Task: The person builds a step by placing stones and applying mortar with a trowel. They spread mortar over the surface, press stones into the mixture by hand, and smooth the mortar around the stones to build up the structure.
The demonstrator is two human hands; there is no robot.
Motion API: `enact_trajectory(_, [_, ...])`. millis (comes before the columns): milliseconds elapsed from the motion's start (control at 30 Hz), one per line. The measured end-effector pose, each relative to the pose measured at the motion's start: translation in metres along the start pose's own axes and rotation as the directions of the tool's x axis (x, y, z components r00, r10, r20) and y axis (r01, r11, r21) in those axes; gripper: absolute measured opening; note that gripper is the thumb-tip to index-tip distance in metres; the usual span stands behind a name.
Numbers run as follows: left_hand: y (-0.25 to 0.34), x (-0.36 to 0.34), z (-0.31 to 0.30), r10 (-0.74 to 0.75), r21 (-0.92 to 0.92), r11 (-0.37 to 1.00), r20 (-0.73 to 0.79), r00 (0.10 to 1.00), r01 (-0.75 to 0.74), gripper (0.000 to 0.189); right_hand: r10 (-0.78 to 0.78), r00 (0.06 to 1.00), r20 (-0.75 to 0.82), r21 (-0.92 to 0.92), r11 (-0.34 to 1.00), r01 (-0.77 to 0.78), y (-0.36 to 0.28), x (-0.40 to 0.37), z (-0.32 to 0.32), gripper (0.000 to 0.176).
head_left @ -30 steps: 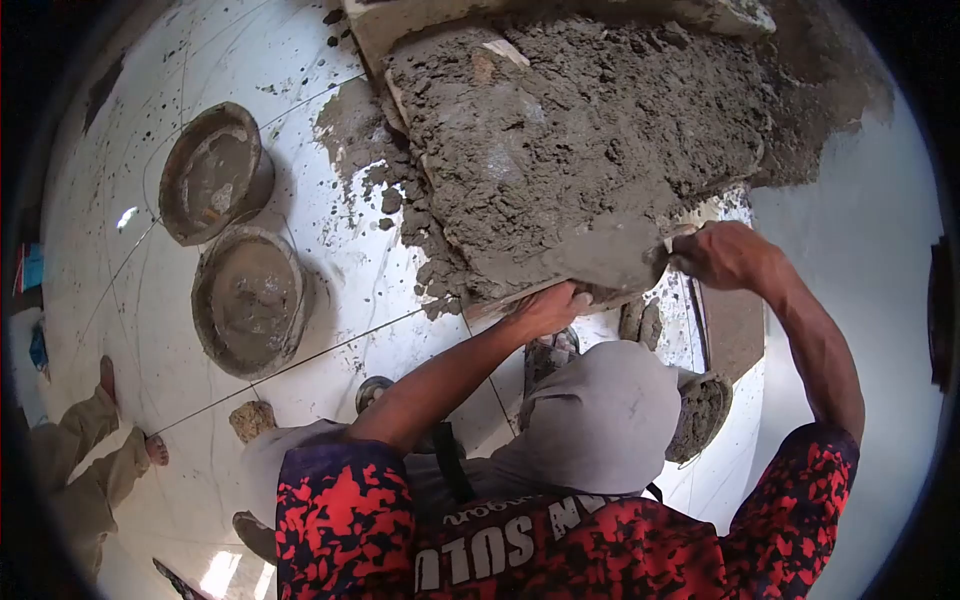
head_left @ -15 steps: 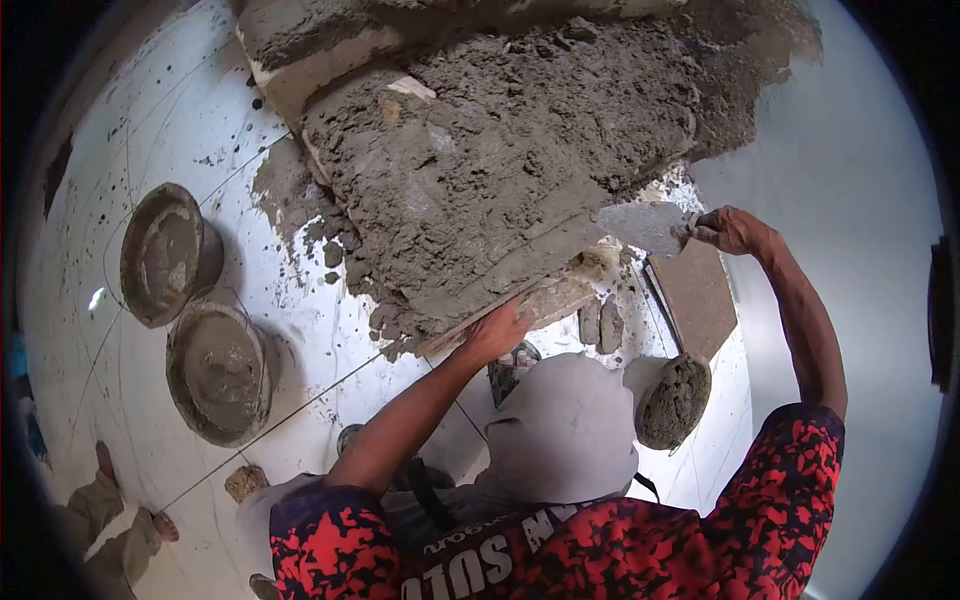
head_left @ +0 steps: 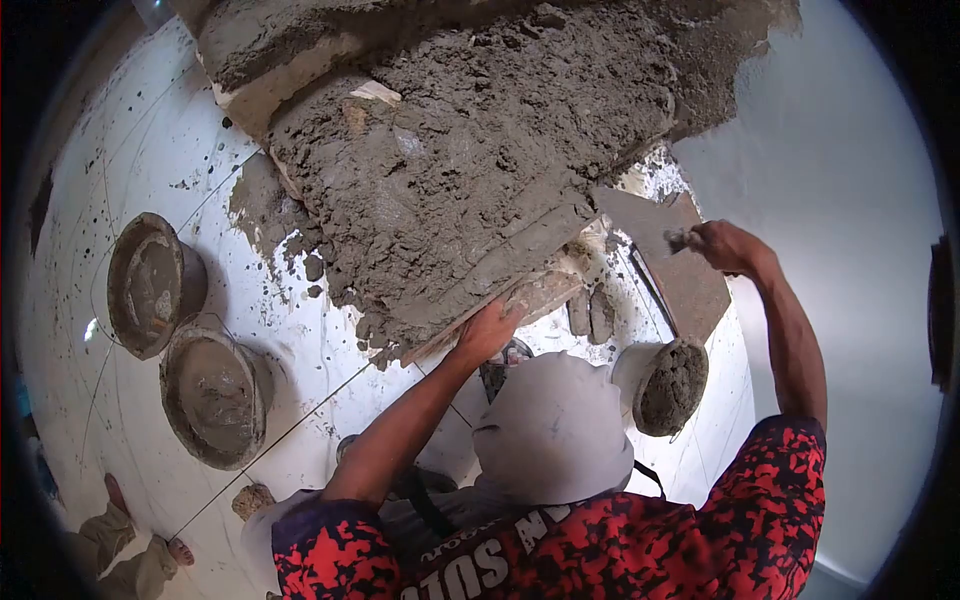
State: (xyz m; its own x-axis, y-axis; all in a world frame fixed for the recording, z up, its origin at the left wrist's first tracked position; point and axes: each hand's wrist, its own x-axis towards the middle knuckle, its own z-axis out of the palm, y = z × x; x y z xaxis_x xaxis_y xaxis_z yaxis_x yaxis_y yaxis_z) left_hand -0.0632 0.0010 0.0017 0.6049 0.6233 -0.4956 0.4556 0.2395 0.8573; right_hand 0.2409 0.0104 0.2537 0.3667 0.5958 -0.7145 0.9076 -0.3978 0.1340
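My right hand (head_left: 735, 248) is closed round the handle of a trowel (head_left: 638, 215). The trowel's flat blade points left, its tip close to the right end of a smoothed mortar edge. My left hand (head_left: 490, 330) grips a narrow board (head_left: 455, 332) along the front of the mortar bed; some of its fingers are hidden. Rough, wet grey mortar (head_left: 450, 190) fills the raised bed, with a smoother strip along the front edge. A pale chip (head_left: 376, 92) lies in the mortar near the back left.
Two mortar-smeared buckets (head_left: 212, 395) stand on the white tiled floor at left. Another bucket (head_left: 672, 388), holding mortar, is at right, below a brown flat slab (head_left: 690, 285). Another person's feet (head_left: 180, 550) show at lower left. A smooth grey wall (head_left: 840, 180) borders the right.
My right hand has drawn the trowel slightly right from the mortar edge, and its blade has tilted and looks darker. My left hand keeps its place on the board. The whole view has shifted.
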Motion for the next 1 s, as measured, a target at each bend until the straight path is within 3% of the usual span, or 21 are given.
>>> enact_trajectory(33, [0.004,-0.002,-0.003,0.009,-0.011,1.0,0.011,1.0,-0.009,0.056,0.075,0.997,0.009,-0.013,0.997,-0.075,-0.001,-0.007,-0.008,0.038])
enact_trajectory(100, [0.006,-0.002,-0.003,0.021,-0.027,0.999,0.014,1.0,-0.021,0.056,0.035,0.997,-0.065,-0.074,0.996,-0.04,0.008,-0.015,-0.008,0.035])
enact_trajectory(167, [0.003,-0.002,0.0,0.047,-0.052,0.997,-0.042,0.998,-0.049,0.055,-0.131,0.966,-0.223,-0.008,0.991,0.133,0.022,-0.021,0.007,0.032])
enact_trajectory(233, [0.003,-0.003,0.001,0.067,-0.042,0.997,-0.034,0.997,-0.069,0.054,-0.095,0.959,-0.267,-0.033,0.995,0.089,0.026,-0.018,0.025,0.029])
enact_trajectory(300, [0.001,0.002,0.003,0.102,-0.025,0.994,-0.029,0.994,-0.103,0.053,-0.205,0.828,-0.522,-0.129,0.978,0.161,0.034,-0.012,0.041,0.023])
enact_trajectory(367, [-0.014,0.009,0.01,0.157,0.013,0.988,-0.1,0.983,-0.156,0.053,-0.14,0.845,-0.516,-0.069,0.99,0.122,0.028,-0.02,0.042,0.021])
enact_trajectory(467, [-0.016,0.01,0.013,0.231,-0.026,0.971,-0.127,0.965,-0.236,0.054,-0.093,0.848,-0.522,-0.153,0.988,0.014,-0.005,-0.043,0.029,0.02])
enact_trajectory(533, [-0.006,0.007,0.007,0.156,-0.039,0.987,-0.056,0.986,-0.158,0.054,-0.275,0.8,-0.533,-0.465,0.886,-0.005,-0.015,-0.045,0.015,0.018])
enact_trajectory(667, [0.004,0.004,0.001,-0.028,-0.002,1.0,0.026,0.999,0.028,0.053,-0.388,0.785,-0.484,-0.67,0.741,-0.047,-0.026,-0.035,-0.006,0.023])
enact_trajectory(700, [0.003,0.003,0.002,-0.029,-0.004,1.0,0.017,0.999,0.029,0.053,-0.396,0.781,-0.484,-0.673,0.738,-0.043,-0.031,-0.034,-0.013,0.023])
enact_trajectory(767, [0.0,0.003,0.005,0.124,-0.033,0.991,-0.075,0.989,-0.126,0.053,-0.43,0.793,-0.433,-0.759,0.647,-0.064,-0.039,-0.032,-0.025,0.032])
enact_trajectory(833, [-0.003,0.006,0.006,0.103,-0.024,0.994,-0.06,0.993,-0.105,0.054,-0.416,0.791,-0.449,-0.736,0.674,-0.064,-0.042,-0.028,-0.029,0.04])
enact_trajectory(933, [-0.007,0.006,0.004,0.085,-0.023,0.996,-0.015,0.996,-0.086,0.055,-0.522,0.741,-0.422,-0.807,0.588,-0.046,-0.042,-0.021,-0.023,0.032])
enact_trajectory(1000, [-0.007,0.01,0.006,0.108,-0.019,0.994,0.007,0.994,-0.108,0.055,-0.459,0.822,-0.336,-0.785,0.619,0.025,-0.043,-0.013,-0.019,0.023])
